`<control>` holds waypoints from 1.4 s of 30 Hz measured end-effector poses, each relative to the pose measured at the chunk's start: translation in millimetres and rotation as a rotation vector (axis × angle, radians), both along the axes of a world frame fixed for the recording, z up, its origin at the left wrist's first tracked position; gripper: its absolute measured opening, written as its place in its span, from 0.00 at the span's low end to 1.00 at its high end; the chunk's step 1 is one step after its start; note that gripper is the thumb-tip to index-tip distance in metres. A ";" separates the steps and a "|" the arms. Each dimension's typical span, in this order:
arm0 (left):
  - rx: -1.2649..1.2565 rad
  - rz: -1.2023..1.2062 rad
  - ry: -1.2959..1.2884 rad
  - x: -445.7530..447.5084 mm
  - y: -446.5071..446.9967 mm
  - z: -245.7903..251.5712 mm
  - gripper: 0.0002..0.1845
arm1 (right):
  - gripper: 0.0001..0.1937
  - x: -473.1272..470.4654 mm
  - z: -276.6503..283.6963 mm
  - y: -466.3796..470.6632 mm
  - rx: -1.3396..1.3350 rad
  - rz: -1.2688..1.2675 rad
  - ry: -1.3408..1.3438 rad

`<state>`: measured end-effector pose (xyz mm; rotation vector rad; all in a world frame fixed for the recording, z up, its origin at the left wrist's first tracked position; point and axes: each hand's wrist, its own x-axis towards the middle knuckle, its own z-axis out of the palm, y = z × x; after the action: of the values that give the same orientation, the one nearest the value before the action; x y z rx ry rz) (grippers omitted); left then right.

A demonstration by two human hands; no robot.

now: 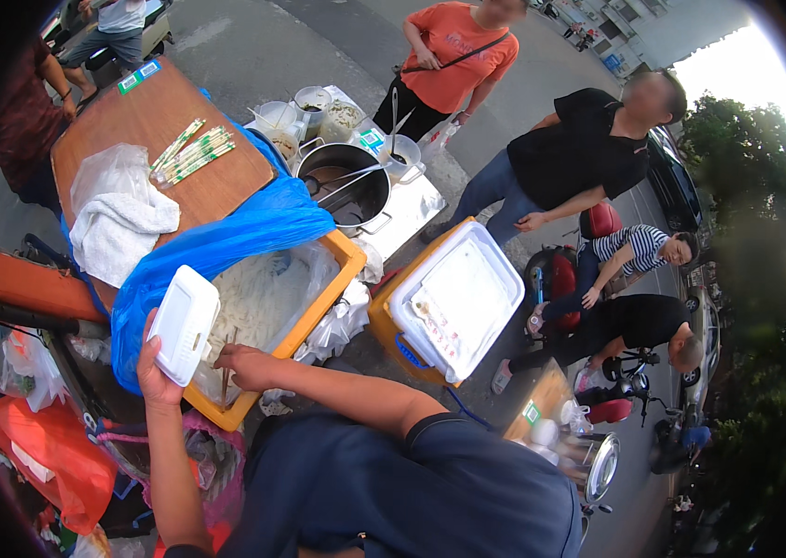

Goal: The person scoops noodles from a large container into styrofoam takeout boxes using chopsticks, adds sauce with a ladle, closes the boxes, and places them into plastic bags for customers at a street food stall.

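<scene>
My left hand (157,373) holds a white foam takeaway box (185,322) by its near side, tilted up; from here the inside of the box is hidden. In my right hand (253,367) is a pair of wooden chopsticks (226,383), over the near corner of a yellow plastic crate (309,322). White noodles (253,286) fill the crate, inside a clear plastic liner. A blue plastic sheet (225,244) is folded back along the crate's far side. Whether the chopsticks grip any noodles I cannot tell.
A wooden board (204,185) carries wrapped chopsticks (194,155) and a white towel (121,223). Beyond stands a pot of dark liquid (348,202) with ladles, beside sauce tubs (313,104). Right of the crate is a lidded tub (459,300). Several people stand around.
</scene>
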<state>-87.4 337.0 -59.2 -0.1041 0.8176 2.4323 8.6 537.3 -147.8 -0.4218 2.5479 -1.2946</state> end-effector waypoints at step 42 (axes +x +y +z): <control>-0.555 -0.783 0.214 33.3 534.9 -49.6 0.22 | 0.30 155.1 -30.1 533.1 -1.108 -1.563 -0.139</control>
<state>-54.1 871.8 -108.9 0.2332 1.3141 1.4611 163.7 1070.4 -177.8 1.7470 1.4222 -2.8437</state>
